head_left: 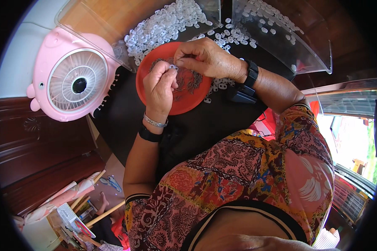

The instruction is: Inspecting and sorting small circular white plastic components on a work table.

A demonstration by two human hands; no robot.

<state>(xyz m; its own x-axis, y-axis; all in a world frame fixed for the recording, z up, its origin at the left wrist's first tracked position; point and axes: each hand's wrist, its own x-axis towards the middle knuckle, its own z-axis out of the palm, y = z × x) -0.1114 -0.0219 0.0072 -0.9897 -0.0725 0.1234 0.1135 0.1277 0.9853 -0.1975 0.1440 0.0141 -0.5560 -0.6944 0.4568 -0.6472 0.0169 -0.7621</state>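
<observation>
Over an orange-red plastic dish [185, 108], both hands meet with their fingertips almost touching. My left hand [159, 90] is closed in a pinch on a small white plastic piece [173, 67] with holes in it. My right hand [209, 58] pinches thumb against forefinger just beside that piece; whatever sits between those fingers is too small to make out. Many thin grey metal bits [192, 83] lie in the dish beneath the hands.
A heap of white plastic pieces [163, 29] lies behind the dish, with more scattered rightward on the dark table [197, 129]. Clear plastic bins [310, 54] stand at the back. A pink fan [54, 50] is on the left; a black device [242, 94] hangs near my right wrist.
</observation>
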